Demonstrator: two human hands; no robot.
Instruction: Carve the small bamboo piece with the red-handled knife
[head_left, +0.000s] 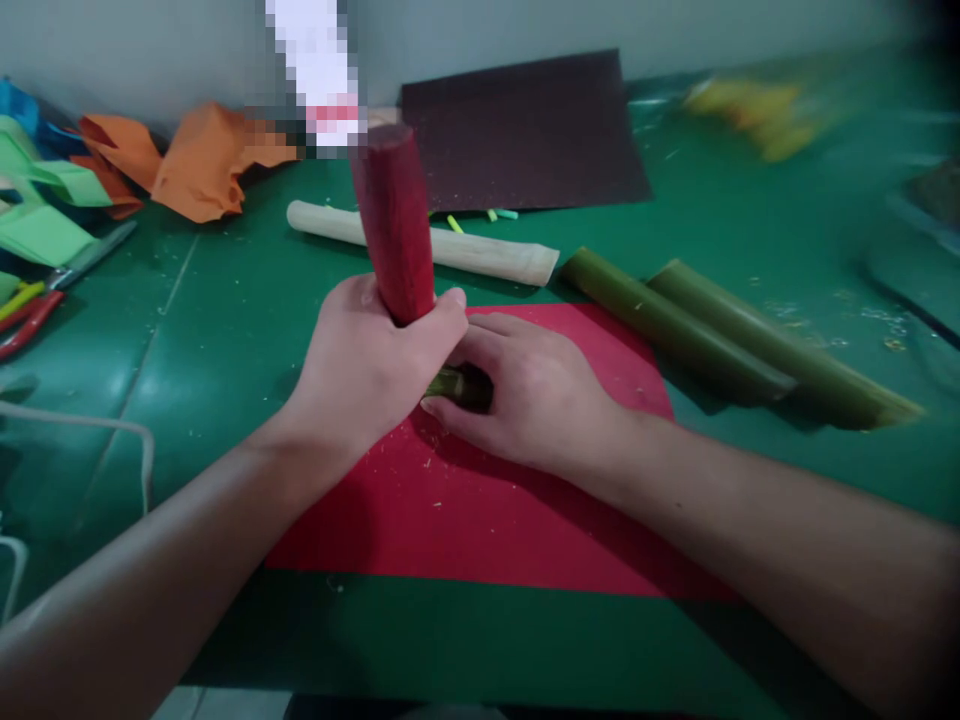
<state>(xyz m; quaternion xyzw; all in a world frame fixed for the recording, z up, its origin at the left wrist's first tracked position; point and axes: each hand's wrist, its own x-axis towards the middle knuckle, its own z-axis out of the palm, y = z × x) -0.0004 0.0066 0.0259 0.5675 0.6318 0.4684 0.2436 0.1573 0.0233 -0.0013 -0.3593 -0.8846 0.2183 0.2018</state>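
Centrally in the frame, our left hand [367, 355] has its grip closed around an upright red handle [399, 230], our right hand [536, 390] holding a green stalk [472, 388] over the red sheet [480, 530]. Handle's lower end hidden from us; we reckon the rounded stalk could roll under pressure, letting the handle slip toward the right hand. We can read no brands, labels or writing.
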